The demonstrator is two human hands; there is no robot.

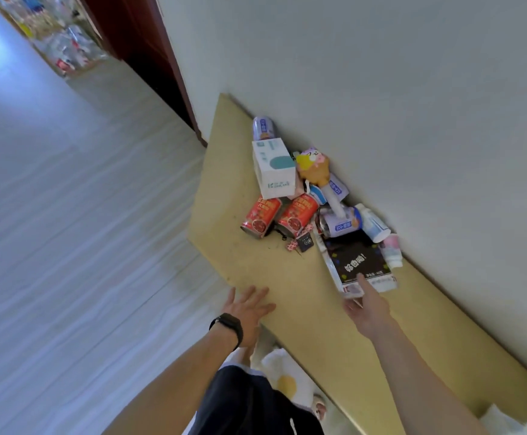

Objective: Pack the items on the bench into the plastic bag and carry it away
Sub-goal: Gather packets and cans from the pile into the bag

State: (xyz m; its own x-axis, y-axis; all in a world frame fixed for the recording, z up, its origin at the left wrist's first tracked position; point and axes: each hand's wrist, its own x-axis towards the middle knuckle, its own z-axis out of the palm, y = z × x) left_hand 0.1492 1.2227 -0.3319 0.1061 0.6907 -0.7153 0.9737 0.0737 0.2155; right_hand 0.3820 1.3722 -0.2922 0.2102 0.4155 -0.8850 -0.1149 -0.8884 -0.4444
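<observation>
Grips wide, our left hand [249, 310] rested on the tan wooden bench [255, 265] while our right hand [368, 312] touched the flat black packet [357, 257].

Your view is bright, lit by soft, even daylight. A blue-white glare washes out the pale tiled floor [67, 230] toward the upper left, where the light looks strongest. The plain white wall [397, 89] shades to grey. The pile of cans and cartons [296, 215] throws only short, faint shadows on the yellow-tan wooden desk [255, 265]. The wide lens bends straight edges and the frame sits tilted. The clutter of bottles [64, 48] in the top-left corner is blurred, and the floor looks streaked.
</observation>
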